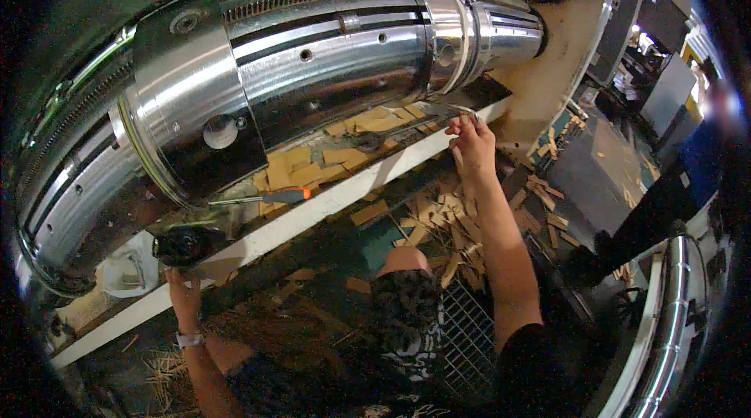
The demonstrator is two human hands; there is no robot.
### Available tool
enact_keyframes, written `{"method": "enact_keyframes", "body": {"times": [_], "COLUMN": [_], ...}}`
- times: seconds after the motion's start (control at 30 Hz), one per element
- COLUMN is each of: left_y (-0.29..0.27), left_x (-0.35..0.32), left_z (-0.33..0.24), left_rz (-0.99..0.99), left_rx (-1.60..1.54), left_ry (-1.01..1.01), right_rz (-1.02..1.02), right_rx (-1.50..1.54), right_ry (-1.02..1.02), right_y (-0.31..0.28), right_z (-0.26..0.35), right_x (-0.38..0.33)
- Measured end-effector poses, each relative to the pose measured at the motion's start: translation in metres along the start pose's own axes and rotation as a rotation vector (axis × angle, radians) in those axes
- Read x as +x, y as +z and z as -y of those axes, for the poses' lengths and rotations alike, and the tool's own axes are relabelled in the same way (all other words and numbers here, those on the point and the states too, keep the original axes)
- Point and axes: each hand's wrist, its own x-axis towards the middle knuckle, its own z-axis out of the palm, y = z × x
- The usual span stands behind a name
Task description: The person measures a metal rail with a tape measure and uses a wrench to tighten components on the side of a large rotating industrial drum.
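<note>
My left hand [185,298], with a pale band at its wrist, is at the lower left. Its fingers close on the lower edge of a dark, glossy round object [181,247], whose kind I cannot make out. My right hand [472,142] is raised at the white beam, fingers pinched together on a thin pale strip [463,110]. Above it, a pale band [465,35] loops round a large shiny metal cylinder [328,58]; whether strip and band join is unclear. A screwdriver [285,196] with a black and orange handle lies between the hands.
A long white beam [336,191] runs below the cylinder. Cardboard-coloured pieces [293,168] lie behind it, and more scraps [450,218] litter the floor. A clear plastic container [129,265] stands far left. Another person [700,144] stands at the right near a metal tube [674,308].
</note>
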Motion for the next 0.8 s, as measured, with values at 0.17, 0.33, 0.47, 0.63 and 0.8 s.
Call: {"method": "enact_keyframes", "body": {"times": [0.17, 0.33, 0.47, 0.63, 0.8], "left_y": [0.006, -0.012, -0.003, -0.007, -0.015], "left_x": [-0.002, -0.008, 0.005, 0.01, 0.008], "left_z": [-0.034, -0.053, -0.054, -0.018, -0.066], "left_rz": [-0.128, -0.206, -0.049, -0.048, 0.115], "left_rx": [0.044, 0.056, 0.131, 0.191, -0.061], "left_ry": [0.078, 0.062, -0.137, 0.01, -0.237], "right_rz": [0.044, 0.26, 0.183, 0.108, 0.16], "right_rx": [-0.133, -0.107, -0.096, -0.214, -0.293], "right_ry": [-0.274, -0.44, -0.554, -0.397, -0.279], "right_y": [0.013, 0.029, 0.013, -0.013, -0.015], "right_z": [-0.032, -0.01, -0.004, 0.001, -0.071], "right_x": [0.026, 0.023, 0.031, 0.018, 0.003]}}
